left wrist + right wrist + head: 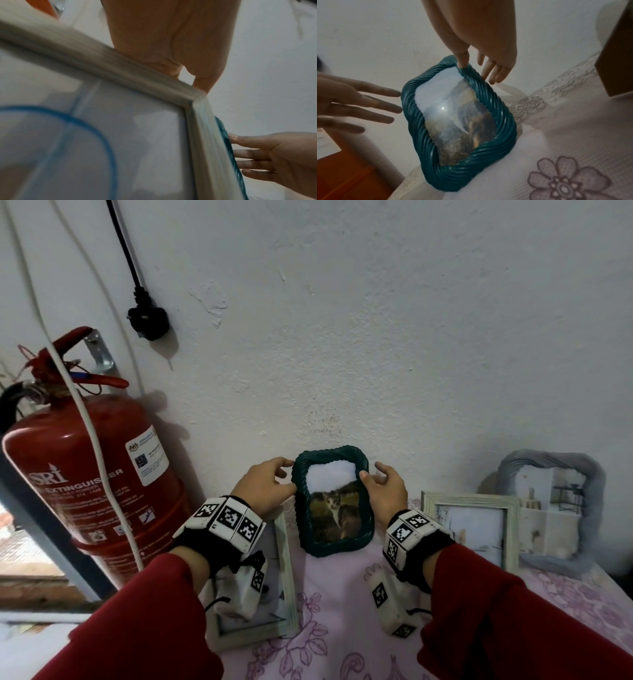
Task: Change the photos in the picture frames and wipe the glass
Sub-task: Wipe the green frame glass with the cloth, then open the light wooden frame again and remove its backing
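A teal twisted-rope picture frame with a cat photo stands on the floral tablecloth, leaning back toward the white wall. My left hand is at its upper left edge, its straight fingers touching the rim. My right hand is at the upper right edge, its thumb tip on the front rim and its fingers straight behind the frame. In the left wrist view, the right hand touches a sliver of the teal frame.
A whitewashed frame lies flat under my left wrist. Another white frame and a grey wavy frame stand at the right against the wall. A red fire extinguisher is at the left, with a black plug above it.
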`<action>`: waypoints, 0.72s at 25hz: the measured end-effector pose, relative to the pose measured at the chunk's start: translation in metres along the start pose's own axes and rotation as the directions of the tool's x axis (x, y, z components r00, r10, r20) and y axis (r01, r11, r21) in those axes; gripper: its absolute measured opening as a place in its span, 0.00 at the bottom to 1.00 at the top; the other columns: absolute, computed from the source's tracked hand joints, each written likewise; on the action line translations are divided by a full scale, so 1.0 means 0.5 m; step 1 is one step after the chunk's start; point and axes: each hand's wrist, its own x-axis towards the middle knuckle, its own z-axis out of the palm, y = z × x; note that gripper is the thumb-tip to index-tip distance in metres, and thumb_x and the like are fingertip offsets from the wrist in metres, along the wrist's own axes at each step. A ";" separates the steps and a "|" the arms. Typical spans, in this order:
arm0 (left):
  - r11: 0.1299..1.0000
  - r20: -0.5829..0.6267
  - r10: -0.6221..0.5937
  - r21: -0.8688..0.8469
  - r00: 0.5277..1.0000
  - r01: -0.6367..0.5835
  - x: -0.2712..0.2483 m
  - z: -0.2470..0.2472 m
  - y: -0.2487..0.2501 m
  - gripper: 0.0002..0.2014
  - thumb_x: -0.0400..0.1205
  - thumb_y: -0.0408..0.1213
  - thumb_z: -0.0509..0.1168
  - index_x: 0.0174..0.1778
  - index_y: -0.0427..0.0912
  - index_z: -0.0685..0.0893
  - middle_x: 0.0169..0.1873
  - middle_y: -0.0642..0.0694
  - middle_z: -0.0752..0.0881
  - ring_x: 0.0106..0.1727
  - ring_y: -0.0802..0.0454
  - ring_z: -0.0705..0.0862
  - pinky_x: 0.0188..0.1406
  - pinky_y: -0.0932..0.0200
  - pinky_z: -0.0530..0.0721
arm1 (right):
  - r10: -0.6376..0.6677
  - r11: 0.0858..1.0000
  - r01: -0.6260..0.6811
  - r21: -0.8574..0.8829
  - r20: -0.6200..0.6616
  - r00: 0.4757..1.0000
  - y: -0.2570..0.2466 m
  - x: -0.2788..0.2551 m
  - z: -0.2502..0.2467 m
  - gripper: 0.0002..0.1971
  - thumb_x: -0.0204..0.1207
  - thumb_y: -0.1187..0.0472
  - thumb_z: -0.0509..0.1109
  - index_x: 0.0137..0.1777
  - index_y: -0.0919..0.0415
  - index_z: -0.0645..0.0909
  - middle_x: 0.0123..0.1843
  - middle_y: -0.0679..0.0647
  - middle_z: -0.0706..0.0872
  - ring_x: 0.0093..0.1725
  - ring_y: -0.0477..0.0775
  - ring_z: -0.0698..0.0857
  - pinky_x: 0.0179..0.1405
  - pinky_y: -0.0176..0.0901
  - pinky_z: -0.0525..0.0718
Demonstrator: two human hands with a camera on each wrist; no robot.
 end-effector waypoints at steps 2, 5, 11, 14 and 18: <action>1.000 -0.025 0.019 0.020 0.999 -0.019 -0.013 -0.012 0.007 0.25 0.76 0.38 0.67 0.71 0.47 0.74 0.63 0.43 0.81 0.61 0.46 0.81 0.64 0.50 0.79 | -0.025 0.999 0.026 -0.019 0.009 1.000 -0.016 -0.011 -0.004 0.28 0.78 0.61 0.68 0.77 0.64 0.66 0.73 0.65 0.75 0.72 0.60 0.75 0.75 0.52 0.71; 0.998 -0.084 0.046 0.047 0.995 -0.042 -0.038 -0.037 0.017 0.23 0.77 0.37 0.66 0.69 0.47 0.76 0.64 0.44 0.81 0.65 0.46 0.79 0.66 0.51 0.77 | -0.174 0.971 0.175 -0.161 0.026 0.984 -0.052 -0.035 -0.001 0.28 0.78 0.65 0.67 0.77 0.65 0.64 0.75 0.64 0.71 0.75 0.60 0.70 0.76 0.50 0.68; 0.997 -0.260 0.072 0.004 0.963 -0.074 -0.122 -0.092 0.003 0.18 0.77 0.34 0.65 0.64 0.44 0.80 0.63 0.45 0.82 0.66 0.49 0.78 0.69 0.50 0.75 | -0.481 0.847 0.484 -0.220 0.071 0.874 -0.118 -0.116 0.034 0.14 0.75 0.69 0.67 0.60 0.62 0.77 0.54 0.62 0.79 0.51 0.59 0.81 0.56 0.53 0.82; 0.999 -0.350 0.038 -0.011 0.936 -0.045 -0.177 -0.108 -0.034 0.18 0.77 0.34 0.66 0.64 0.42 0.79 0.63 0.43 0.81 0.67 0.48 0.78 0.70 0.48 0.74 | -0.395 0.900 0.415 -0.132 0.158 0.905 -0.120 -0.160 0.059 0.09 0.76 0.62 0.69 0.55 0.60 0.79 0.48 0.60 0.83 0.47 0.58 0.83 0.50 0.51 0.85; 0.990 -0.279 -0.094 -0.132 0.956 0.059 -0.239 -0.104 -0.099 0.28 0.78 0.36 0.68 0.73 0.39 0.68 0.68 0.39 0.77 0.69 0.44 0.76 0.71 0.47 0.74 | -0.160 0.976 0.198 -0.086 0.327 0.931 -0.081 -0.212 0.081 0.23 0.75 0.53 0.72 0.67 0.60 0.72 0.51 0.57 0.81 0.52 0.53 0.81 0.53 0.42 0.79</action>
